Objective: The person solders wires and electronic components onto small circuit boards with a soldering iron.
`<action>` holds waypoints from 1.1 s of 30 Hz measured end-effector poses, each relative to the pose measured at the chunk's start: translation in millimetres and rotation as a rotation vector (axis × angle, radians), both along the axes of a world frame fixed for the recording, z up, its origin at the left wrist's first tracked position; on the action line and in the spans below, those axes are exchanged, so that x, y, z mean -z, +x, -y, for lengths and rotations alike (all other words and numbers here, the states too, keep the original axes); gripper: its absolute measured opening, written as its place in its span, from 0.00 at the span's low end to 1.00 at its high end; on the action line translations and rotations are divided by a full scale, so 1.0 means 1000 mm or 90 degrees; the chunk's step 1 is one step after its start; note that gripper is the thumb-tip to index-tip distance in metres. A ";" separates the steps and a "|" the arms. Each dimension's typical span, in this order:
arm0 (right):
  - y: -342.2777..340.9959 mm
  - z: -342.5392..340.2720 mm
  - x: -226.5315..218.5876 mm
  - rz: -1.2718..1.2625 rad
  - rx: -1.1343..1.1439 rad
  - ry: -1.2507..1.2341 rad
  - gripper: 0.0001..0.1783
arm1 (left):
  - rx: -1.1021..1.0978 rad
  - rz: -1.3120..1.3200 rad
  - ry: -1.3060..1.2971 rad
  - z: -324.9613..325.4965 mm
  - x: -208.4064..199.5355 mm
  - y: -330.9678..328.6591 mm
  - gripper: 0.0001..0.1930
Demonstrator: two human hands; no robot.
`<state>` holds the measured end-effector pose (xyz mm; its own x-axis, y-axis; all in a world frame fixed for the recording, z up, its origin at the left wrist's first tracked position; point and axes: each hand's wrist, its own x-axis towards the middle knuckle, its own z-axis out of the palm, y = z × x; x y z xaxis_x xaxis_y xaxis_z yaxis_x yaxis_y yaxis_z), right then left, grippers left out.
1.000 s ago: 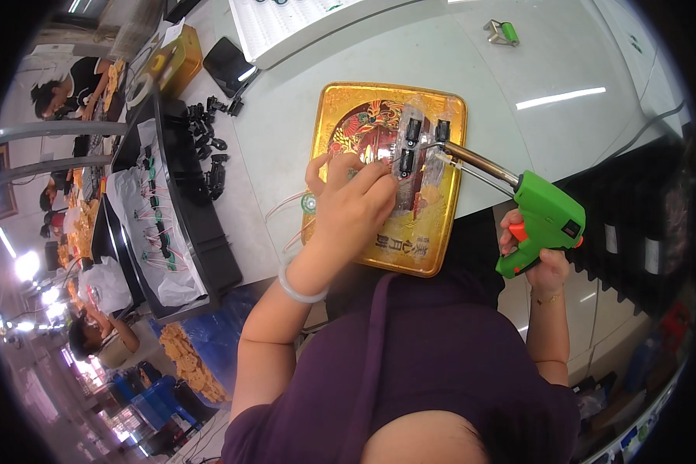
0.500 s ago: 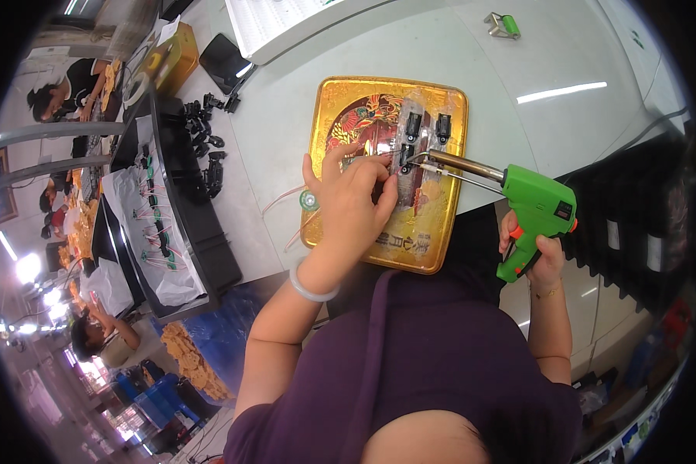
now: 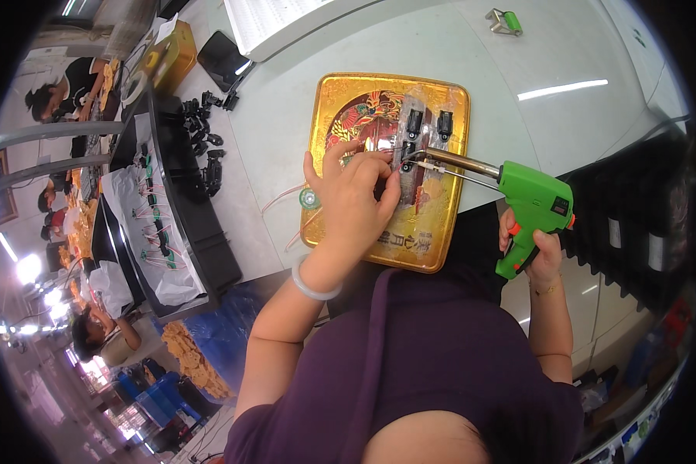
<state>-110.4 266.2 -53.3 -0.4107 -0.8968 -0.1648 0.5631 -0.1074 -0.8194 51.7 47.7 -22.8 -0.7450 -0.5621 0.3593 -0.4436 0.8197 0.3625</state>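
My right hand (image 3: 540, 251) grips a green soldering gun (image 3: 535, 197), its fingers wrapped around the handle. The long metal barrel points left, and its tip meets a small black plastic part (image 3: 407, 157). My left hand (image 3: 356, 193) is closed in a pinch right beside that tip, on what looks like a thin wire; the fingers partly hide it. Under that hand lies a small round green board (image 3: 309, 199) with red and white wires. Two more black parts, an upper one (image 3: 414, 124) and a right one (image 3: 445, 125), sit on clear strips on the gold tin lid (image 3: 387, 259).
To the left stands a black tray (image 3: 201, 255) with wired green boards on white paper. Loose black parts (image 3: 213, 172) lie beside it. A white tray (image 3: 286, 23) and a green-handled metal piece (image 3: 505, 22) are at the back. Black ridged trays (image 3: 626, 224) stand at right.
The soldering gun has shifted slightly left, its tip still at the same black part. The lid has barely moved. My left hand keeps its pinch in nearly the same place.
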 end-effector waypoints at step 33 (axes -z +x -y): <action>0.013 -0.003 -0.002 -0.078 0.028 -0.017 0.23 | -0.009 -0.008 -0.012 -0.002 0.000 -0.002 0.07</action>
